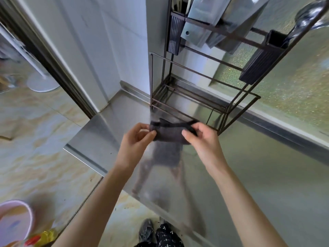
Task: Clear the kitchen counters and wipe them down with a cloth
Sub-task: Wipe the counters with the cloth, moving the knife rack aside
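Item: dark grey folded cloth — held above the bare stainless-steel counter, stretched between both hands.

Left hand: fingers pinched narrow on the cloth's left end, thumb against forefinger.
Right hand: fingers pinched narrow on the cloth's right end.

Step in hand, as judged: the cloth is being folded or squared up before wiping; the stretch of counter below the fingers looks already cleared.
Next move calls for: laying the cloth flat on the steel under one palm and sweeping in strokes, keeping clear of the rack feet just beyond the fingers.

Beyond the fingers: dark brown wire dish rack, standing on the counter against the wall, lower tier empty; flat metal trays stand upright in its upper tier.
Below-left of the fingers, on the floor: pink round plastic bucket.

Hard to make out: the cloth's underside and fold count; the hazy reflection in the steel — it hides any smears; the rack's top and the bucket are cut off by the frame edges; motion blur softens the counter's near edge.
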### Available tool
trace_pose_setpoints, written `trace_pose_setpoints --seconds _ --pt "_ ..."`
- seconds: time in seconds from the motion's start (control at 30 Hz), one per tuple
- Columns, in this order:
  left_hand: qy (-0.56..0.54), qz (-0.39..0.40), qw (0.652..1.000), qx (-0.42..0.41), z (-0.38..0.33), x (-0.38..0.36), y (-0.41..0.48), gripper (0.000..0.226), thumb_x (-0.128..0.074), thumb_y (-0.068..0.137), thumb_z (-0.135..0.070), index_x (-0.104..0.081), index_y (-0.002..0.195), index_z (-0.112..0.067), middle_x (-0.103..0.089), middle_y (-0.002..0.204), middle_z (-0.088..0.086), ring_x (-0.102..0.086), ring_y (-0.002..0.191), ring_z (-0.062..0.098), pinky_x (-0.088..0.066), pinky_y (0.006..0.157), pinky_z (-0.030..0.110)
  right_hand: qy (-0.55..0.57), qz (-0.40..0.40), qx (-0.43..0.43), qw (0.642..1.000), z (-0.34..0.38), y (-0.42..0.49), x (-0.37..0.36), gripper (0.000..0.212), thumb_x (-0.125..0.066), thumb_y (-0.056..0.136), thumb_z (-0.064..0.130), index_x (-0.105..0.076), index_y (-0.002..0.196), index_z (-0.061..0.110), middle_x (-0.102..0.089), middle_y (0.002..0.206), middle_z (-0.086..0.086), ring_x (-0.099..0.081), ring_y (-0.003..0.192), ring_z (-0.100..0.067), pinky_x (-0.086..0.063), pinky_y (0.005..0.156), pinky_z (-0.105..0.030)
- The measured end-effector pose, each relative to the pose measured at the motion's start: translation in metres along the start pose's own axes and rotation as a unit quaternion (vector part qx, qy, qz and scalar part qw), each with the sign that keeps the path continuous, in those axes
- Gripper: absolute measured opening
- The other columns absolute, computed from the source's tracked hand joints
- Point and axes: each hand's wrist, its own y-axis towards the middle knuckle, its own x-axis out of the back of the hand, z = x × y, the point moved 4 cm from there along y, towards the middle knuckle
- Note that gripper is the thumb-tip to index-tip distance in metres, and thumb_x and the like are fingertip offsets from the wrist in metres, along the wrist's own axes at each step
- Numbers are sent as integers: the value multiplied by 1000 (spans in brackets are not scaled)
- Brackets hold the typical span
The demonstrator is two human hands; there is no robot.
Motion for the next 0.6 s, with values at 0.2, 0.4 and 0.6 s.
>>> trace_pose_setpoints --seconds 0.2,0.4,0.6 --pt "83 64 988 117 105 -1 -55 18 -57 88 -3 -57 81 -19 -63 59 8 -48 58 19 -38 58 34 -95 58 -91 990 -85 -69 -10 16 -65 84 15 -56 71 14 -50 58 2 -44 55 -8 -34 57 -29" --pt "136 27 986 88 119 -15 -14 16 -56 91 -11 -52 95 -26 -63 87 -7 -50 66 13 -42 61 17 -139 -27 -62 988 -108 -39 -12 6 -65 85 16 -59 84 15 -61 74 3 -55 70 -8 -41 65 -22" --pt "238 -101 965 51 122 -10 6 29 -55 91 -21 -51 119 -22 -50 112 -10 -52 104 18 -43 93 45 -418 -118 107 894 -116 -35 -30 29 -51 92 21 -58 116 6 -55 126 -13 -49 119 -31 -41 100 -39"
